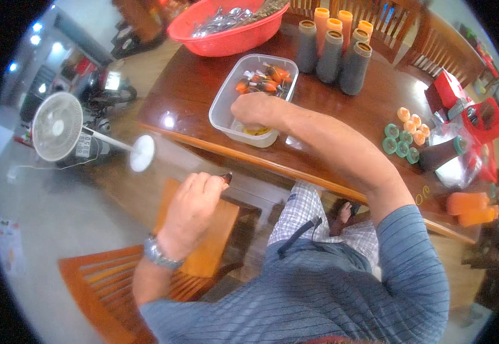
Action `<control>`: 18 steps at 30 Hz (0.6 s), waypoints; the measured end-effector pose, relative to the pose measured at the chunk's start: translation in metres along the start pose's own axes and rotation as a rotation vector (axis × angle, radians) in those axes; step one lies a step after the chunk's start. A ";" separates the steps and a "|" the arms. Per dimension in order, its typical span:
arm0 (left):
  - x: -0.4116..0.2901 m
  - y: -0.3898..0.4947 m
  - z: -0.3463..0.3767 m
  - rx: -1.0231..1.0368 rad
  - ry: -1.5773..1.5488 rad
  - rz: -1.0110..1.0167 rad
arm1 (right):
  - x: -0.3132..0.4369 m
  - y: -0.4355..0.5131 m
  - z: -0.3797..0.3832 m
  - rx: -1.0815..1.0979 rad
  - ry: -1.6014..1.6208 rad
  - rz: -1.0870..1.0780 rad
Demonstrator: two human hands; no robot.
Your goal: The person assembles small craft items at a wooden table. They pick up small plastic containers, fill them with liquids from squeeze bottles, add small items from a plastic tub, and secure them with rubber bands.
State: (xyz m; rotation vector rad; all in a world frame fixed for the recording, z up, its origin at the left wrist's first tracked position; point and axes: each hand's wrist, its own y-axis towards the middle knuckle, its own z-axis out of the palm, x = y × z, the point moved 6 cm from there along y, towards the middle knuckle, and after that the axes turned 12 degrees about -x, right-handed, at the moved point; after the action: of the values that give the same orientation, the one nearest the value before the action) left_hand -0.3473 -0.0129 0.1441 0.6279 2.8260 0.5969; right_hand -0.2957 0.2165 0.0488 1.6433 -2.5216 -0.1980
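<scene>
My right hand (253, 110) reaches down into a clear plastic container (222, 99) on the wooden table. Its fingertips are hidden, so what they grip is not visible. Under it, yellow bands (260, 131), seemingly rubber bands, lie on the container's bottom. Several small tied plastic bags of orange and dark sauce (271, 81) fill the far end of the container. Off the table's near edge, above a wooden chair, my left hand (194, 202) is closed around a small dark sauce bag (227, 177), whose tip pokes out past the fingers.
Beyond the container sits a red basin (228, 43) of spoons. Uncapped dark sauce bottles (330, 60) and orange bottles (321, 21) stand at the back. Green caps (390, 145), orange caps (409, 126) and a capped dark bottle (440, 154) lie right. A floor fan (58, 125) stands left.
</scene>
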 end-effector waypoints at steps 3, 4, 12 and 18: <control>0.003 0.013 0.000 -0.051 -0.045 0.015 | -0.008 0.001 -0.004 0.185 -0.201 -0.124; 0.002 0.016 -0.001 -0.056 -0.049 0.014 | -0.008 -0.002 -0.012 0.214 -0.180 -0.124; 0.000 0.034 -0.008 -0.129 -0.121 0.072 | -0.025 -0.035 -0.058 -0.031 0.411 0.062; 0.002 0.043 -0.018 -0.178 -0.165 0.045 | -0.024 -0.037 -0.065 -0.032 0.413 0.188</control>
State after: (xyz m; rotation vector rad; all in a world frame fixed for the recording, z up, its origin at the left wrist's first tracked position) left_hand -0.3383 0.0178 0.1780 0.6758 2.5778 0.7570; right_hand -0.2412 0.2204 0.1053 1.2661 -2.3175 0.1096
